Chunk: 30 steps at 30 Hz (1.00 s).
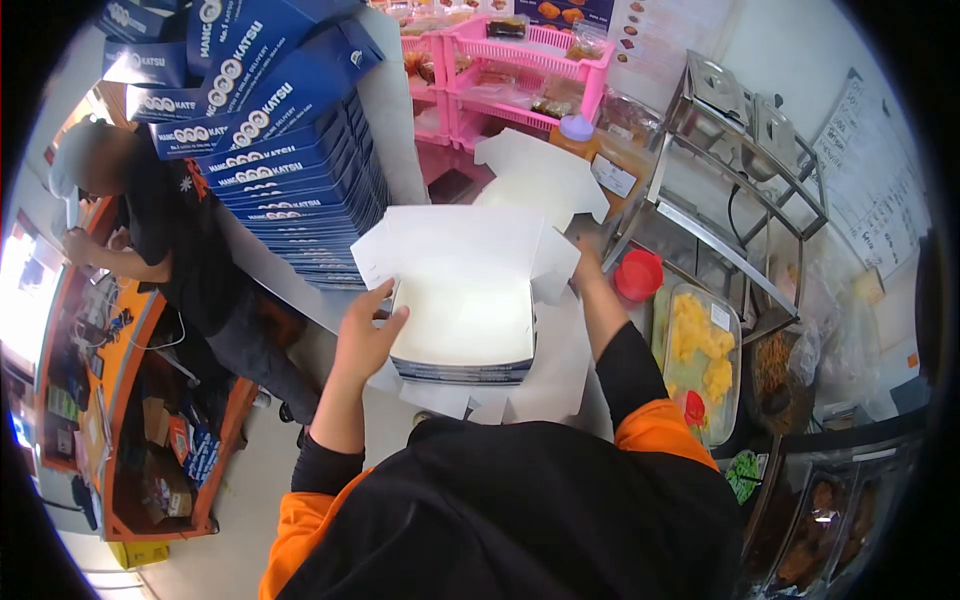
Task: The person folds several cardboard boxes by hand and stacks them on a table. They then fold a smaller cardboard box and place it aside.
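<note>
Topmost box (462,318), open, white inside

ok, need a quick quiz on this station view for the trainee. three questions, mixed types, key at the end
1. Multiple choice: what is the left hand at?
A) the red container
B) the open box
C) a pink basket

2. True or false: the tray of yellow food lies on the person's right of the open box.

3. Fill in the blank: on the stack of blue boxes, the print reads MANG, round logos, then ____.

Key: 1: B; 2: true; 3: KATSU
</note>
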{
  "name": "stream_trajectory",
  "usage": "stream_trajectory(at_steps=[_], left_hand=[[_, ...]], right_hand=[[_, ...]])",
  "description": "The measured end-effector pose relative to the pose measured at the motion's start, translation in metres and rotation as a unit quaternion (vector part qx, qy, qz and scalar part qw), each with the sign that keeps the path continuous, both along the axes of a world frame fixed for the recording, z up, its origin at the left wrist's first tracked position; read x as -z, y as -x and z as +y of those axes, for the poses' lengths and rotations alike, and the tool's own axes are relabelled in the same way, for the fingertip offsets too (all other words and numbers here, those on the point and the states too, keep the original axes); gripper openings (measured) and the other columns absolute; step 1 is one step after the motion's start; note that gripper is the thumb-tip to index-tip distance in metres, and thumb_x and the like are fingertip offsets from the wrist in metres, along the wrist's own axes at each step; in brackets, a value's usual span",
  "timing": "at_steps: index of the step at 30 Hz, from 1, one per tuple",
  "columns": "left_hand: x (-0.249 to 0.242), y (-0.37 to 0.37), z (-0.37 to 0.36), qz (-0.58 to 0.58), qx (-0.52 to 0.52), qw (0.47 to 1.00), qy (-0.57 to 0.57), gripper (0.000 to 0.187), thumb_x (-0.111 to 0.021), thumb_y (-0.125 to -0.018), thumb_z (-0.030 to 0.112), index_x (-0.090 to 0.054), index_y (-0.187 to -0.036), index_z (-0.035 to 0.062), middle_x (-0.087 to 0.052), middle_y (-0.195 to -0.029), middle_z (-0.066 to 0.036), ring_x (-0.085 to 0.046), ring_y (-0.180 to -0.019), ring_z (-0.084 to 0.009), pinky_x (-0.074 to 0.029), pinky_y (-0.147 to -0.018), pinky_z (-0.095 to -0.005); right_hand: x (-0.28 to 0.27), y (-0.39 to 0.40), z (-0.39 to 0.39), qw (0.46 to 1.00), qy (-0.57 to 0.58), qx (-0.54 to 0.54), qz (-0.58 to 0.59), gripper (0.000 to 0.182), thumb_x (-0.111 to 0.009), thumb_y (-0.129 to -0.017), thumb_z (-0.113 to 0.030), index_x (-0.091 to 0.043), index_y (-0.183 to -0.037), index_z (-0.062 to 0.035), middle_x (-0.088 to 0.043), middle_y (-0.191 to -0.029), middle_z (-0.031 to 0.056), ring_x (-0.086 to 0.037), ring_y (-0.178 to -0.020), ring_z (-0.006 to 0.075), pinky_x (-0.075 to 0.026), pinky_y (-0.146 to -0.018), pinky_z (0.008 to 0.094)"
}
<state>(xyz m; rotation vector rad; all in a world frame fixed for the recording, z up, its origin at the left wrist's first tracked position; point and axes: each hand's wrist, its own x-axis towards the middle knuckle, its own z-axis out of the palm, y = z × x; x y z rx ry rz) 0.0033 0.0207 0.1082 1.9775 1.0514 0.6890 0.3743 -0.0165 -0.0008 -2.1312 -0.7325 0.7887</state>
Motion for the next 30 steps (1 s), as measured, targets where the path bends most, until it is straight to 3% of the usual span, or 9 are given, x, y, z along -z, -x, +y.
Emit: stream_trajectory(at_steps=[2,7,8,10,13,19,22,25,30], left_hand=[[0.026,0.007,0.003,-0.05,0.061,0.993,-0.086,0.047,-0.057,-0.074,0.008,-0.05,-0.121,0.006,-0.04,-0.13,-0.017,-0.044,-0.114,-0.0302,-0.036,-0.095,-0.0359],[0.032,0.019,-0.014,-0.126,0.062,0.989,0.035,0.062,-0.042,-0.06,-0.005,-0.049,-0.121,0.0037,-0.033,-0.135,-0.02,-0.029,-0.128,-0.0293,-0.023,-0.103,-0.0342],[0.032,0.022,-0.017,-0.13,0.06,0.989,0.033,0.062,-0.042,-0.061,-0.005,-0.049,-0.122,0.0034,-0.033,-0.135,-0.02,-0.03,-0.127,-0.0291,-0.023,-0.103,-0.0341],[0.035,0.027,-0.022,-0.141,0.055,0.988,0.03,0.062,-0.041,-0.061,-0.005,-0.048,-0.122,0.0032,-0.034,-0.135,-0.019,-0.03,-0.127,-0.0287,-0.024,-0.103,-0.0339],[0.044,0.032,-0.025,-0.159,0.045,0.986,0.026,0.063,-0.041,-0.061,-0.004,-0.048,-0.123,0.0032,-0.034,-0.135,-0.019,-0.031,-0.127,-0.0281,-0.023,-0.103,-0.0335],[0.044,0.028,-0.019,-0.147,0.054,0.988,0.009,0.051,-0.047,-0.072,0.004,-0.048,-0.123,0.0039,-0.037,-0.133,-0.018,-0.032,-0.126,-0.0276,-0.025,-0.102,-0.0331],[0.041,0.024,-0.012,-0.117,0.042,0.992,0.0,0.041,-0.048,-0.089,0.023,-0.046,-0.125,0.0047,-0.042,-0.128,-0.017,-0.041,-0.118,-0.025,-0.031,-0.097,-0.0313],[0.016,0.017,-0.019,-0.169,0.018,0.968,0.185,0.044,-0.044,-0.091,0.029,-0.043,-0.127,0.0037,-0.049,-0.122,-0.015,-0.048,-0.107,-0.02,-0.038,-0.087,-0.0275],[0.017,0.007,-0.023,-0.154,0.009,0.973,0.174,0.051,-0.044,-0.09,0.036,-0.043,-0.125,0.0003,-0.056,-0.111,-0.014,-0.054,-0.097,-0.0187,-0.042,-0.079,-0.0269]], right_hand=[[0.017,-0.001,0.017,0.989,0.091,0.006,-0.118,0.05,-0.055,-0.076,-0.041,-0.054,-0.106,-0.0006,-0.056,-0.099,0.0157,-0.057,-0.083,0.027,-0.044,-0.074,0.0407],[0.044,-0.014,0.042,0.948,0.182,-0.082,-0.247,0.05,-0.05,-0.074,-0.035,-0.051,-0.113,-0.004,-0.053,-0.11,0.022,-0.056,-0.094,0.036,-0.044,-0.079,0.0517],[0.049,-0.02,0.043,0.996,0.074,0.004,-0.039,0.048,-0.048,-0.074,-0.032,-0.049,-0.113,-0.0038,-0.052,-0.109,0.0214,-0.056,-0.093,0.0357,-0.045,-0.077,0.0521],[0.023,-0.015,0.031,0.901,-0.145,0.172,0.37,0.045,-0.045,-0.073,-0.025,-0.045,-0.113,-0.0034,-0.051,-0.107,0.0202,-0.056,-0.091,0.0351,-0.047,-0.072,0.0529],[-0.038,0.01,-0.002,0.842,-0.281,0.13,0.442,0.043,-0.045,-0.07,-0.021,-0.043,-0.109,-0.0029,-0.05,-0.101,0.0185,-0.056,-0.086,0.0338,-0.048,-0.065,0.0522],[-0.131,0.032,-0.078,0.829,-0.413,-0.032,0.377,0.044,-0.053,-0.074,-0.026,-0.046,-0.109,0.0001,-0.058,-0.093,0.0175,-0.059,-0.07,0.0301,-0.051,-0.055,0.0435],[-0.171,0.059,-0.112,0.834,-0.37,-0.122,0.391,0.045,-0.05,-0.08,-0.03,-0.046,-0.109,0.0041,-0.06,-0.089,0.0167,-0.06,-0.062,0.0279,-0.051,-0.047,0.0382],[-0.163,0.086,-0.125,0.907,-0.219,-0.144,0.328,0.06,-0.045,-0.084,-0.049,-0.04,-0.119,-0.0003,-0.06,-0.085,0.014,-0.059,-0.053,0.0212,-0.048,-0.041,0.0323],[-0.149,0.118,-0.117,0.969,-0.126,-0.131,0.169,0.07,-0.038,-0.084,-0.058,-0.019,-0.13,-0.0083,-0.056,-0.084,0.0129,-0.055,-0.047,0.0157,-0.044,-0.037,0.0239]])
